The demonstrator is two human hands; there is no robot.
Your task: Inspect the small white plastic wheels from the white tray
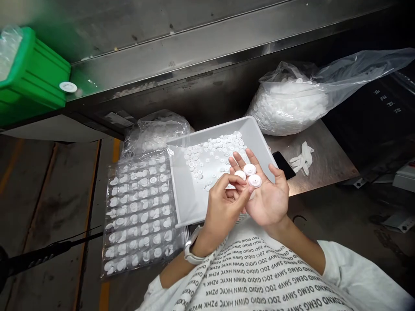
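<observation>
My right hand (pixel 264 198) is turned palm up, fingers spread, with white round plastic discs (pixel 255 181) resting on it. Each of two discs shows a small dot at its centre. Another white disc (pixel 240 174) lies partly behind the index finger of my left hand (pixel 225 203). That hand's thumb and index finger are bent together in a pinch over the right palm; whether a disc is between them is hidden. Below both hands is a grey plastic tray (pixel 184 203) with many small white discs (pixel 223 142) scattered in it.
Left of the tray lies a clear blister sheet (pixel 138 216), its pockets filled with white pieces. Clear bags of white pieces stand behind (pixel 158 131) and at right (pixel 292 103). A black phone (pixel 283 165), white glove (pixel 303 159) and green bin (pixel 39 77) are nearby.
</observation>
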